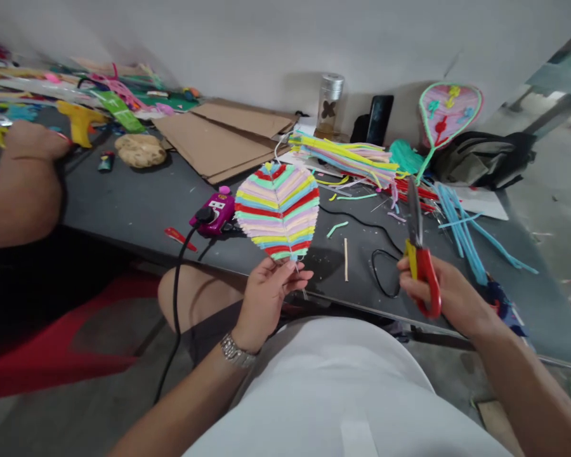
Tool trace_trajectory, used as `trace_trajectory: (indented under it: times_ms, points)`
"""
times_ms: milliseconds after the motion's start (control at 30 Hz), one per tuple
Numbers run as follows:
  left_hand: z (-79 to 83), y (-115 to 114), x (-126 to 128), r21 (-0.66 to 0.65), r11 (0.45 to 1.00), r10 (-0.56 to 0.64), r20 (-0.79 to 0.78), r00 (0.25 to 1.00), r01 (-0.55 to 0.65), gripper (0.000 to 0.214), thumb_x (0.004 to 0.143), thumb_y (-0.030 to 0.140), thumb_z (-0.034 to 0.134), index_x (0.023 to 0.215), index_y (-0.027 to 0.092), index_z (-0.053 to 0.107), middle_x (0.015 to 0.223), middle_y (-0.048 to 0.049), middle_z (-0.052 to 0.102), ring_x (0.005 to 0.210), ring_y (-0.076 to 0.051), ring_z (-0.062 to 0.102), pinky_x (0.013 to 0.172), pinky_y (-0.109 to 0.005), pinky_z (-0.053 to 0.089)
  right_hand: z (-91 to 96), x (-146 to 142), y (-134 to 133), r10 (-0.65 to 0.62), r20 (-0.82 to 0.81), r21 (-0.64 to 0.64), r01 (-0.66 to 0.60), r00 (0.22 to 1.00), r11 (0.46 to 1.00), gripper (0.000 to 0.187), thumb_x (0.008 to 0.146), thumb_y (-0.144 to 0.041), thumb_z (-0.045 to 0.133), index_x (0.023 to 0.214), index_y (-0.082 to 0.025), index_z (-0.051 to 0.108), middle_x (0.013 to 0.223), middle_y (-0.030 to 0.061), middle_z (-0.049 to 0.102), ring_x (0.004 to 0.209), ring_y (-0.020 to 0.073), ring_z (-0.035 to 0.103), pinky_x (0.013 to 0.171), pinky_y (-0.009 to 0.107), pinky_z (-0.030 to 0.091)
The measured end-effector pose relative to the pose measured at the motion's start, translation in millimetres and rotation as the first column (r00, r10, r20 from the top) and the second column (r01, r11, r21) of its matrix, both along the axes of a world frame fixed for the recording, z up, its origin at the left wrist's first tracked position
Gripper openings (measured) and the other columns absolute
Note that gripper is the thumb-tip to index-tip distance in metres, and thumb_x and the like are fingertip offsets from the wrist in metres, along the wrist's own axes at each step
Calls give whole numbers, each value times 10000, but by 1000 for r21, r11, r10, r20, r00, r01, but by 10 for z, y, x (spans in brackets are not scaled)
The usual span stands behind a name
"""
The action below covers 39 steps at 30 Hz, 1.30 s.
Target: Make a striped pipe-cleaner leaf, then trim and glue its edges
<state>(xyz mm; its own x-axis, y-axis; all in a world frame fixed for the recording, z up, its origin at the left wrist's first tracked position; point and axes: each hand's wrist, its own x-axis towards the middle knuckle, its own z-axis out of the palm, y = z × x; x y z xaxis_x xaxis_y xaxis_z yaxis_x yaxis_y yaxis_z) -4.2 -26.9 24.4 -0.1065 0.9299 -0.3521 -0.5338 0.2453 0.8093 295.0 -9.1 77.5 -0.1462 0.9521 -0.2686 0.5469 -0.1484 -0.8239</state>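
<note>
My left hand (272,287) pinches the bottom stem of a leaf-shaped piece (278,209) made of striped pipe cleaners in red, yellow, green, pink and blue, holding it upright over the table's front edge. My right hand (445,293) is closed round the red handles of scissors (417,247), whose blades point up and look shut. The two hands are roughly a forearm's width apart.
On the dark table (137,203) lie a purple glue gun (215,214) with a black cord, a bundle of coloured pipe cleaners (342,154), blue pipe cleaners (464,231), cardboard sheets (223,136), a jar (330,105), and a pink leaf piece (447,111). Another person's arm (19,184) rests at the left.
</note>
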Motion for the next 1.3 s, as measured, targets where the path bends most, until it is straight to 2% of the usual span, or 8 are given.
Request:
trace_trajectory:
  times_ms: [67,167,267,367,700,900,1300]
  points:
    - [-18,5,23,-4,1000,-12,3,1000,12,402,673,401,914,859,146,664,843,-20,735,769,-182,775,642,-216,592,-63,19,-293,126,78,25,-128,989,991,469,781,-561,694,1071,-200,616,730,-18,593,611,147,519,561,261,410]
    - [-57,-3,70,4,999,-49,3,999,49,394,687,400,907,869,146,667,839,-14,720,768,-183,774,631,-214,592,-220,-25,-583,204,404,146,-283,892,948,376,848,-580,669,850,-208,610,697,-3,610,613,152,519,597,277,369]
    - [-67,-20,118,24,997,-79,-12,997,79,369,712,394,889,883,143,678,838,-18,717,760,-176,767,635,-219,597,-354,-84,-661,244,598,209,-442,764,872,353,923,-557,614,840,-215,606,678,1,619,601,158,538,623,290,346]
    - [-42,-34,154,45,994,-98,-56,994,101,341,743,400,863,866,140,680,819,-19,711,747,-168,755,645,-231,604,-389,-111,-618,252,671,240,-525,698,816,323,950,-524,594,851,-217,600,685,1,630,594,162,556,636,297,348]
    - [-71,-53,192,71,988,-128,-131,983,138,294,793,390,823,859,142,681,773,-19,708,766,-177,751,677,-251,623,-277,-200,-533,186,717,340,-569,672,749,358,982,-525,532,808,-219,591,636,13,631,545,161,555,583,290,298]
    - [-90,-60,192,62,990,-115,-150,982,126,276,798,368,811,883,137,686,769,-18,712,747,-172,742,683,-270,630,-283,-230,-539,176,737,340,-583,653,738,338,991,-497,522,815,-218,595,605,7,608,525,166,543,568,291,274]
    - [-87,-59,196,60,989,-125,-157,980,136,275,803,384,804,862,138,698,788,-32,718,762,-173,731,677,-265,622,-342,-255,-555,270,670,206,-522,692,828,314,984,-502,554,846,-221,588,710,12,675,600,167,611,610,287,324]
